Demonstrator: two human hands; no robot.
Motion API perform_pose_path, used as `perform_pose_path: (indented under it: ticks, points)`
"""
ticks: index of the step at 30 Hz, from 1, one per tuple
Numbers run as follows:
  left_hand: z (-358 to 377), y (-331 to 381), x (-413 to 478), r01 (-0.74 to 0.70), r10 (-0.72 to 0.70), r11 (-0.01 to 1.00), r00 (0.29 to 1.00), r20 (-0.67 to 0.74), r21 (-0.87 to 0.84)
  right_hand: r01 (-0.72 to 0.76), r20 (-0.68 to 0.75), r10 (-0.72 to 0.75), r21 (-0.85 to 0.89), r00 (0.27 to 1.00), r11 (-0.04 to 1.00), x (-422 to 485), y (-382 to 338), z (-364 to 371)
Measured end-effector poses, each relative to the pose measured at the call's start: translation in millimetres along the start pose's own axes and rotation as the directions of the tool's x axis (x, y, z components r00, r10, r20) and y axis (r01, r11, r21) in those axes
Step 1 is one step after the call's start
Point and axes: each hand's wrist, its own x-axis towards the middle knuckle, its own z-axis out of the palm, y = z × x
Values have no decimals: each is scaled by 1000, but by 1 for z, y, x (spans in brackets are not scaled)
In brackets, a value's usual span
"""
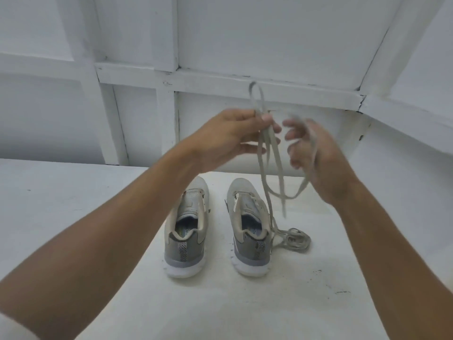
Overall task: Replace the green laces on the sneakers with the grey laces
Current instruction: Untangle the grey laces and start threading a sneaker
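The white table [73, 217] is scuffed and flecked with dark specks. Behind it is a white panelled wall [245, 33] with battens. Two grey sneakers [187, 229] stand side by side, heels toward the camera, and the insole print reads "FO" (the rest is hidden). Above them the left hand [228, 138] pinches a grey lace [265, 133], its ends hanging. The right hand [316, 155] is blurred, fingers curled with the lace across it; whether it grips, I cannot tell. A grey coil [295, 240] lies just beside the right sneaker.
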Motion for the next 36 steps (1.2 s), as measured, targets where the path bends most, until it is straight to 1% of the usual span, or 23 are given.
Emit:
perform_pose_path:
  ticks: [2, 4, 5, 6, 8, 10, 13, 14, 16, 19, 21, 23, 25, 26, 29, 32, 34, 36]
  points:
    - [-6, 11, 1, -53, 52, 998, 998, -39, -25, -105, 117, 114, -85, 987, 991, -11, 24, 11]
    - [-11, 21, -1, -90, 88, 995, 994, -73, -34, -181, 211, 239, -261, 948, 948, -23, 42, 24]
    - [-14, 26, -2, -103, 100, 994, 991, -87, -39, -199, 220, 291, -363, 931, 910, -26, 49, 30]
    - [-17, 31, -3, -114, 109, 992, 989, -101, -51, -207, 195, 322, -453, 926, 867, -28, 55, 33]
    - [-25, 39, -4, -134, 119, 987, 982, -149, -88, -188, 125, 318, -588, 940, 786, -28, 68, 34]
    - [-36, 46, -7, -151, 123, 983, 964, -237, -105, -202, 52, 315, -666, 948, 718, -29, 79, 28]
    - [-55, 49, -11, -155, 116, 984, 932, -344, -88, -274, -32, 372, -736, 928, 619, -29, 94, 9]
    - [-60, 47, -12, -139, 101, 987, 924, -370, -79, -295, -49, 384, -731, 922, 615, -29, 98, 3]
    - [-64, 37, -14, -81, 50, 995, 908, -416, -57, -321, -82, 365, -675, 927, 664, -25, 98, -5]
    - [-56, 12, -14, 69, -45, 997, 885, -464, 34, -269, -120, 242, -501, 963, 822, -7, 80, -8]
    - [-48, -12, -13, 204, -111, 969, 865, -489, 141, -199, -146, 156, -354, 977, 914, 7, 61, -4]
    - [-41, -38, -13, 345, -157, 893, 841, -517, 290, -115, -148, 78, -260, 986, 959, 19, 41, 2]
    - [-37, -60, -13, 443, -176, 776, 836, -521, 449, -44, -118, 18, -228, 993, 973, 28, 26, 11]
    - [-34, -69, -14, 470, -180, 711, 841, -511, 523, -30, -102, 9, -208, 995, 978, 32, 21, 17]
    - [-28, -85, -19, 501, -195, 518, 858, -475, 693, -79, -61, 73, -112, 996, 991, 40, 17, 33]
    - [-30, -96, -24, 520, -241, 329, 853, -463, 788, -143, -24, 143, -9, 989, 990, 45, 21, 46]
    - [-32, -99, -26, 509, -309, 232, 847, -433, 829, -141, -19, 141, 11, 990, 990, 47, 22, 52]
    - [-33, -96, -28, 452, -411, 159, 839, -357, 878, -114, -19, 114, 15, 993, 993, 50, 21, 56]
